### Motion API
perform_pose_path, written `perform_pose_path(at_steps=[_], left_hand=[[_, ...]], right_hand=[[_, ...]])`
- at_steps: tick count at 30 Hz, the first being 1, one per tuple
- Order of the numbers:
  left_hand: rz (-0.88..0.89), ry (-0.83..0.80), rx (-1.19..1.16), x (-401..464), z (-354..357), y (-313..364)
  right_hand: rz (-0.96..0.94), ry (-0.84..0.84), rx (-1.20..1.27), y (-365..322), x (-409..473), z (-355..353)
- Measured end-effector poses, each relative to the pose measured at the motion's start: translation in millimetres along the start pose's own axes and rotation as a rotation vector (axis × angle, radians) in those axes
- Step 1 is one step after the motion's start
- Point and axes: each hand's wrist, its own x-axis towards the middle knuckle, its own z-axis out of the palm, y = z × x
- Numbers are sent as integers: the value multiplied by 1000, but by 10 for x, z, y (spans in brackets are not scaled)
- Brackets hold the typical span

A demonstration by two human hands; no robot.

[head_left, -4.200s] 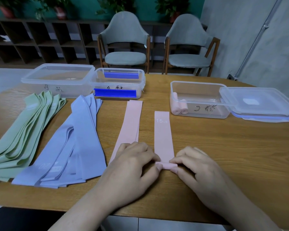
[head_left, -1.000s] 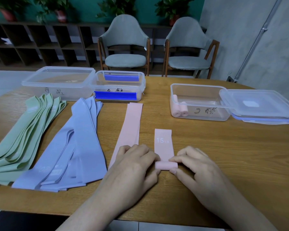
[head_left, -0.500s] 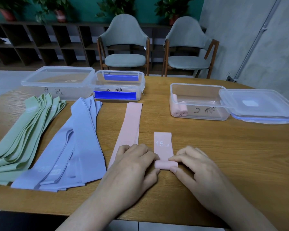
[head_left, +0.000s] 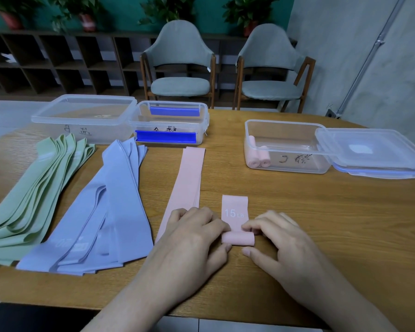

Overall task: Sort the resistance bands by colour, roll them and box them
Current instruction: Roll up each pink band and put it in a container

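Two grey chairs (head_left: 180, 65) front dark cubby shelves (head_left: 58, 63), potted plants (head_left: 86, 13) and a teal wall (head_left: 120, 10).

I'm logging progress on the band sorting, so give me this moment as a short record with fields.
activity: left hand and right hand pinch the ends of a part-rolled pink band marked 15 LB
unrolled pink: flat pink strip beside it
boxed: two pink rolls in the open right box
waiting: blue pile, green pile, both flat
other boxes: large clear box, blue-clipped box, no bands visible inside
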Motion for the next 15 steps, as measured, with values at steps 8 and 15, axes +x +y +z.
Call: perform_pose_path(at_steps=[8, 15], left_hand=[[-9, 11, -7, -4, -4, 6], [-12, 2, 6, -1, -7, 6]], right_hand=[[-8, 9, 12, 5, 12, 13], [1, 9, 14, 6, 10, 5]])
